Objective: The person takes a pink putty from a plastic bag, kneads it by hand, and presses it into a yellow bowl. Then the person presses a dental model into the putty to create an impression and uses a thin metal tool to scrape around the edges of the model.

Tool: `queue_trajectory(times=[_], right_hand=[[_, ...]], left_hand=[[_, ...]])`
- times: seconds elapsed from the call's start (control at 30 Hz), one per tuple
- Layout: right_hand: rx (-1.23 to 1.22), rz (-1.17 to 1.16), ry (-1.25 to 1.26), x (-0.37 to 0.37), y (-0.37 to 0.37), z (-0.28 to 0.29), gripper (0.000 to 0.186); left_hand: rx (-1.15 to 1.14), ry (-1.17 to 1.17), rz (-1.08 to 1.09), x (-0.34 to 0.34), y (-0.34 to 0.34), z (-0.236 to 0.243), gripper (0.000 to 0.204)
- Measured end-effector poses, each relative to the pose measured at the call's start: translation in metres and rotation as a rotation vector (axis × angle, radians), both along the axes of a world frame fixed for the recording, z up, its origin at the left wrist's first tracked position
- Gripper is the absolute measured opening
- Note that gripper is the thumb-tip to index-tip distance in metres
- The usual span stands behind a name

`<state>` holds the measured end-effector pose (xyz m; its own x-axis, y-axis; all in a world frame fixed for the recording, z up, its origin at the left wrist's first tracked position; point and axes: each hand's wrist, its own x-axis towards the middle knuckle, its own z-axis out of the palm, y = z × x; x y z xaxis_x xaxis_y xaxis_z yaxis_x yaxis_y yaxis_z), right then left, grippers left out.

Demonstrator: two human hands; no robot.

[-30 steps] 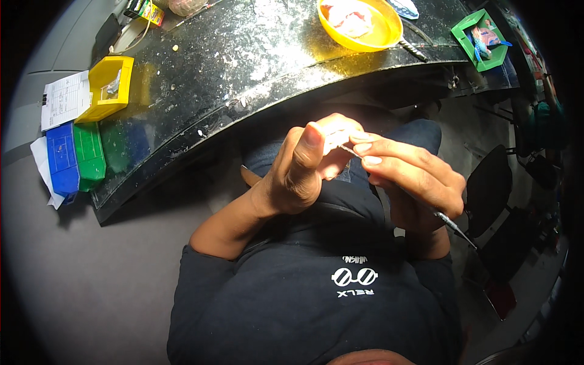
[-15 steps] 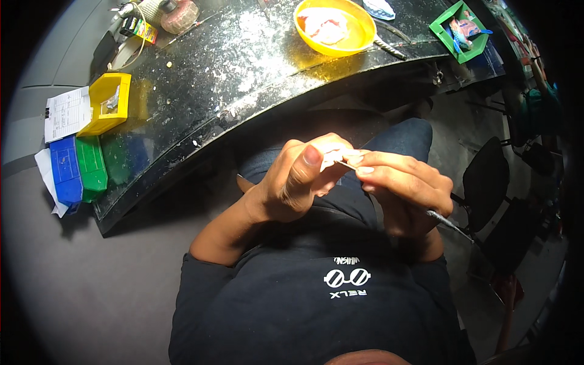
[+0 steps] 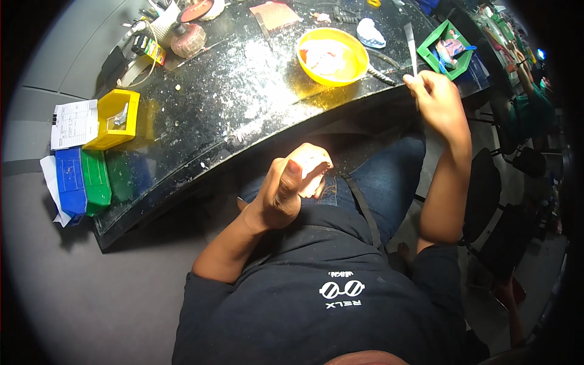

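1. The left hand [image 3: 286,194] is gripping a small whitish piece [image 3: 313,173] over the lap, fingers curled around it.
2. The right hand [image 3: 439,103] is closing on a thin metal blade [image 3: 410,42] at the black table [image 3: 231,103] edge, beside the yellow bowl [image 3: 333,56] (white material inside).
3. The work appears to be midway: the piece is in hand and the tool is not yet touching it.

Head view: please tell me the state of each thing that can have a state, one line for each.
Left hand: closed around a small pale piece, held over the lap.
Right hand: raised at the bench edge, holding a thin tool upright.
Yellow bowl: upright, pale material inside.
Yellow bin: open, a small part inside.
Green tray: open, filled with small items.
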<state>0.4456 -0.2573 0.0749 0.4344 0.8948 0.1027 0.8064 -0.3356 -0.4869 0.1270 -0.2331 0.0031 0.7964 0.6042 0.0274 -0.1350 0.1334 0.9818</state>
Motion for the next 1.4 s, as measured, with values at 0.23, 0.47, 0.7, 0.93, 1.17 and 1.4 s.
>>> queue_trajectory(times=[0.23,0.47,0.7,0.93,1.17,1.4], right_hand=[[-0.04,-0.033,-0.212,0.044,0.06,-0.009,0.036],[0.119,0.48,-0.11,-0.049,0.09,0.029,0.03],[0.134,0.501,-0.11,-0.041,0.097,0.023,0.033],[0.151,0.565,-0.133,-0.051,0.098,0.006,0.039],[0.212,0.58,-0.185,-0.046,0.1,0.005,0.035],[0.189,0.604,-0.016,-0.047,0.093,0.021,0.025]], left_hand=[[-0.167,-0.145,0.138,-0.009,0.014,0.0,0.091],[-0.657,-0.49,0.1,-0.005,0.039,0.01,0.093],[-0.663,-0.574,0.065,-0.01,0.042,0.004,0.093],[-0.769,-0.656,0.038,-0.003,0.041,0.004,0.086],[-0.74,-0.647,0.025,-0.002,0.039,0.001,0.086],[-0.7,-0.649,0.027,0.001,0.041,0.003,0.093]])
